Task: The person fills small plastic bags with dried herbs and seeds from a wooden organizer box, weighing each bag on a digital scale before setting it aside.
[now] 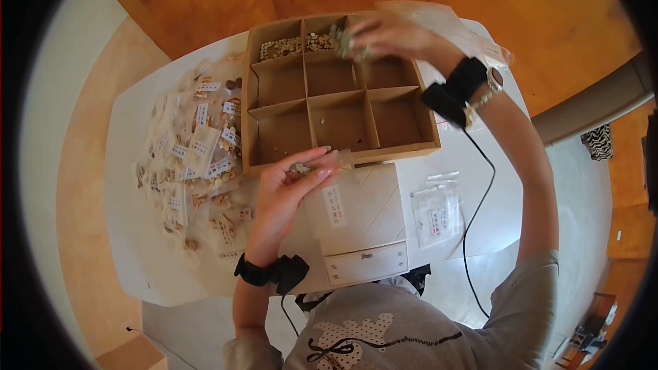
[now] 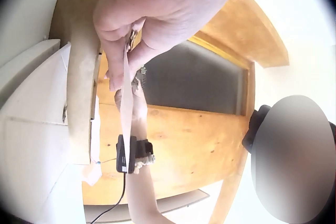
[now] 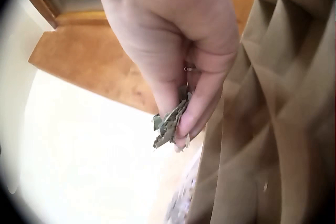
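My right hand [image 1: 391,38], blurred in the head view, is raised over the back of the divided cardboard box [image 1: 404,153]. Grey-green leafy flakes [image 3: 170,124] are pinched between its fingertips in the right wrist view. At the box's front edge, my left hand [image 1: 291,188] grips a small clear bag with a white label [image 1: 333,207]. Grey-green bits [image 1: 299,168] show by the left palm; whether they lie inside the bag cannot be told. Edge-on in the left wrist view, the bag [image 2: 126,113] hangs from the thumb and fingers.
Small round pale pieces [image 1: 279,48] lie in two back compartments. Many filled, labelled packets [image 1: 201,151] are heaped left of the box. Flat labelled bags [image 1: 437,216] lie at the right, and a white carton [image 1: 367,264] at the front. Clear plastic [image 1: 439,19] sits behind the right arm.
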Demonstrator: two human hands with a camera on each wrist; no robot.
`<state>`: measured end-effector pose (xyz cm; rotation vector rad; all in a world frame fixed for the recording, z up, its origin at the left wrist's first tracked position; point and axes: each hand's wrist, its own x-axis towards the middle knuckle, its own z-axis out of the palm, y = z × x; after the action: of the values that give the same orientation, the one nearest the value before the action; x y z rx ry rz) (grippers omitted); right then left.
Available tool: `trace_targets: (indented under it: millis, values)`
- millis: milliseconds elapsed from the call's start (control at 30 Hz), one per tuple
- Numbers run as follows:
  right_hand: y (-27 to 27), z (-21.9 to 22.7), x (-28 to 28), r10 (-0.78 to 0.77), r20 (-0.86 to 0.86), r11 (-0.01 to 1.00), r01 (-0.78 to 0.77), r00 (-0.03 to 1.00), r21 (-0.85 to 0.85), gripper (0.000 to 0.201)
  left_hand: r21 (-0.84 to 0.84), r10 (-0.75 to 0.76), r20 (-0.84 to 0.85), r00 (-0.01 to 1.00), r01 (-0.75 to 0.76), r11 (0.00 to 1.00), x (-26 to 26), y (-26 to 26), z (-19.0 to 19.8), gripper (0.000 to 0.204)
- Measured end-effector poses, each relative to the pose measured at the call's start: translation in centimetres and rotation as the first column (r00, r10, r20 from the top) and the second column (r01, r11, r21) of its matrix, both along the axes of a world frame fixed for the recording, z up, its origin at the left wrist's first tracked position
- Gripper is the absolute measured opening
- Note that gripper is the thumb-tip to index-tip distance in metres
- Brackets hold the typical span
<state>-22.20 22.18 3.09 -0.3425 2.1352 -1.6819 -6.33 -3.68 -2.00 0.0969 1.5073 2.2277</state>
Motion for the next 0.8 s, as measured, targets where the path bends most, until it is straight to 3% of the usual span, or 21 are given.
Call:
trace_targets:
  millis: [100,133,200,233,333,433,533,600,667,733,800]
  values:
    - [3.3,-2.2,-5.5,-0.301,-0.269,0.949,0.315,0.915,0.008,0.034,-0.027,-0.044,-0.022,0.999,0.044,0.999,0.2,-0.1,-0.2,0.030]
    - [3.9,-2.8,-6.3,-0.218,-0.383,0.919,0.320,0.898,0.228,0.035,-0.020,-0.044,-0.027,0.999,0.044,0.999,0.3,0.0,-0.2,0.030]
    - [4.7,-3.8,-7.1,0.015,-0.527,0.704,0.366,0.849,0.608,0.036,-0.012,-0.045,-0.036,0.998,0.045,0.999,0.4,0.1,-0.3,0.030]
    - [4.7,-4.1,-6.8,0.325,-0.569,0.600,0.301,0.755,0.741,0.041,-0.010,-0.038,-0.034,0.999,0.037,0.999,0.3,0.1,-0.3,0.030]
    - [4.1,-4.1,-6.5,0.372,-0.651,0.585,0.377,0.662,0.718,0.039,-0.012,-0.014,-0.037,0.999,0.014,1.000,0.3,0.1,-0.4,0.028]
    - [3.4,-1.3,-4.3,0.212,-0.631,0.616,0.399,0.746,0.679,0.041,-0.020,0.005,-0.053,0.999,-0.006,1.000,0.3,0.2,-0.4,0.027]
    - [1.9,-0.4,-0.8,0.082,-0.632,0.761,0.361,0.771,0.539,0.044,-0.007,0.035,-0.060,0.998,-0.035,0.999,0.3,0.3,-0.3,0.027]
    - [-1.4,0.0,4.5,-0.020,-0.529,0.822,0.315,0.848,0.475,0.049,0.003,0.077,-0.069,0.995,-0.077,0.997,0.2,0.5,0.0,0.027]
    - [-3.7,0.3,10.4,-0.098,-0.095,0.960,0.120,0.991,0.253,0.053,0.023,0.101,-0.087,0.991,-0.100,0.995,0.2,1.0,0.5,0.027]
    - [-4.5,-0.6,14.4,0.060,0.067,0.982,-0.071,0.996,0.176,0.057,0.013,0.087,-0.109,0.990,-0.086,0.996,0.0,1.7,0.9,0.028]
    - [-4.4,-0.8,16.6,0.013,0.119,0.997,-0.021,0.993,0.074,0.056,-0.025,0.033,-0.129,0.991,-0.037,0.999,-0.3,2.7,1.4,0.029]
